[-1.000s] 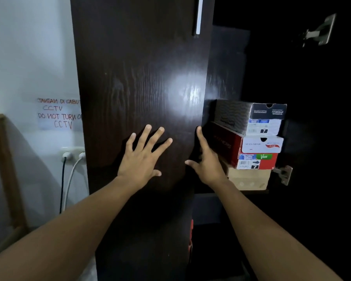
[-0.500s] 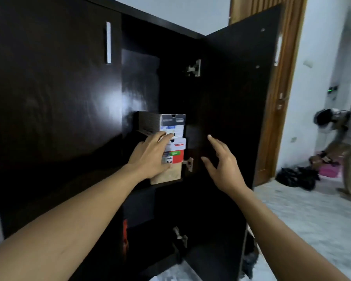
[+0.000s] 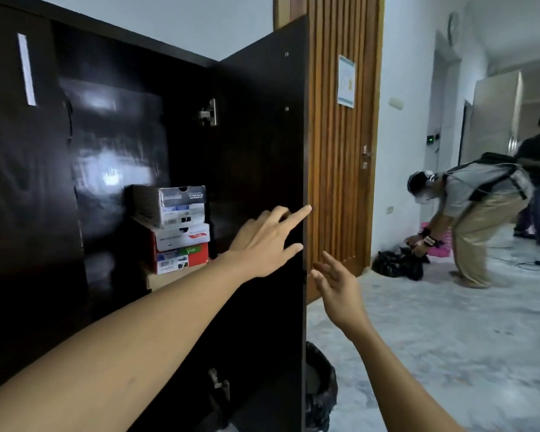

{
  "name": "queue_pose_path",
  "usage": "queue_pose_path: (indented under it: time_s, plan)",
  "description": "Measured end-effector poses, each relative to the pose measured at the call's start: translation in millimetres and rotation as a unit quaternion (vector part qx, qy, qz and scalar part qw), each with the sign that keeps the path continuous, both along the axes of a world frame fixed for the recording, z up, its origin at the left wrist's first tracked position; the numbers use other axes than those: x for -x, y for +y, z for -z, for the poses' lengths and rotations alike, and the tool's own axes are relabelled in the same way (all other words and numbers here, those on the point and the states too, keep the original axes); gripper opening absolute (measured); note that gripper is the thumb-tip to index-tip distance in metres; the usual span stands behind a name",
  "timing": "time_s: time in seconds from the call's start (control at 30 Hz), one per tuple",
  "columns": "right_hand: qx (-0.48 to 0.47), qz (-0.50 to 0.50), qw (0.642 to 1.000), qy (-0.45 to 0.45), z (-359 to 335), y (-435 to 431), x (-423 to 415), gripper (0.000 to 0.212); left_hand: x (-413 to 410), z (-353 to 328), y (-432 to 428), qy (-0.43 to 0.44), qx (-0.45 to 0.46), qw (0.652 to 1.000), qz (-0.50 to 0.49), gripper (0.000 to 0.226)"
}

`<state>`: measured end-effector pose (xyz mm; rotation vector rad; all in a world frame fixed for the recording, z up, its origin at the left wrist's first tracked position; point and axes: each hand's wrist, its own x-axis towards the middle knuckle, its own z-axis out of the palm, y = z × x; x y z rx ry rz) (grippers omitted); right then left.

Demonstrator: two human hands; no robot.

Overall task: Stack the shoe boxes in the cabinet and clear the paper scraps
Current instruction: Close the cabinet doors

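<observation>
Dark-wood cabinet: right door swung open, its edge at about 12 o'clock from the hands.
Shoe boxes: four stacked on a shelf inside, at 10 o'clock from the left hand — grey on top, white-and-red, red-and-green, a plain brown one lowest, partly hidden by the forearm.
Left hand: fingers spread, holding nothing, lying against the door's inner face near its edge — actual contact is probably there, hard to confirm.
Right hand: fingers loosely apart, empty, just beside the door edge at 4 o'clock from the left hand.
Paper scraps: none I can make out.
Background: a person bent over a black bag on the floor, 3 o'clock.
</observation>
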<state>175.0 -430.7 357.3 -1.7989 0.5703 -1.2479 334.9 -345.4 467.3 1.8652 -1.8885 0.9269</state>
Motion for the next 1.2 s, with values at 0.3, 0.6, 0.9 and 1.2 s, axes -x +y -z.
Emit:
queue_pose_path:
  time_s: [0.3, 0.6, 0.9, 1.2]
  plan:
    - [-0.088, -0.094, 0.987, -0.095, 4, -6, -21, 0.039, -5, 6, 4, -0.017, 0.036, 0.999, -0.030, 0.070]
    - [-0.065, -0.224, 0.970, -0.061, 0, 75, -97, 0.041, -77, 5, 114, 0.008, 0.104, 0.993, 0.052, 0.054]
    - [0.144, -0.172, 0.973, 0.050, 2, 129, -231, 0.091, -177, 22, 201, 0.038, 0.095, 0.990, -0.095, 0.081]
    - [0.228, -0.089, 0.950, 0.192, 6, 147, -315, 0.126, -250, 32, 206, 0.023, 0.108, 0.959, -0.261, 0.094]
